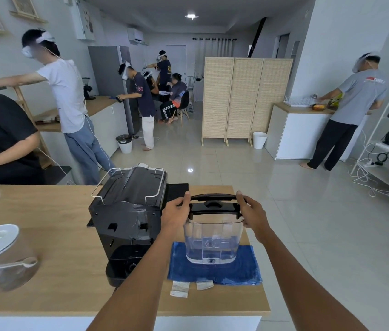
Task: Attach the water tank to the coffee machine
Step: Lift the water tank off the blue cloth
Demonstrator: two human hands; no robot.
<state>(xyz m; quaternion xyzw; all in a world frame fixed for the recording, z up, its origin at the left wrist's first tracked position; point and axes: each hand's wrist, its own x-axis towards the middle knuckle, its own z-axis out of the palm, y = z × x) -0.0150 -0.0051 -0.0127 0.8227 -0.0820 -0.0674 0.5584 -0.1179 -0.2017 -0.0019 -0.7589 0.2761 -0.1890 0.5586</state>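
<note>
The clear plastic water tank [211, 242] with a black lid and handle stands upright over a blue cloth [215, 271], just right of the black coffee machine [126, 211]. My left hand [175, 215] grips the left end of the tank's lid and handle. My right hand [252, 215] grips the right end. The machine's back faces me, with an empty black base [126, 261] at its foot. Whether the tank's bottom touches the cloth I cannot tell.
The wooden counter [57, 235] ends just right of the cloth. A glass jar with a white lid and spoon [0, 254] sits at the left. Two paper packets [180, 289] lie before the cloth. Several people stand around the room beyond.
</note>
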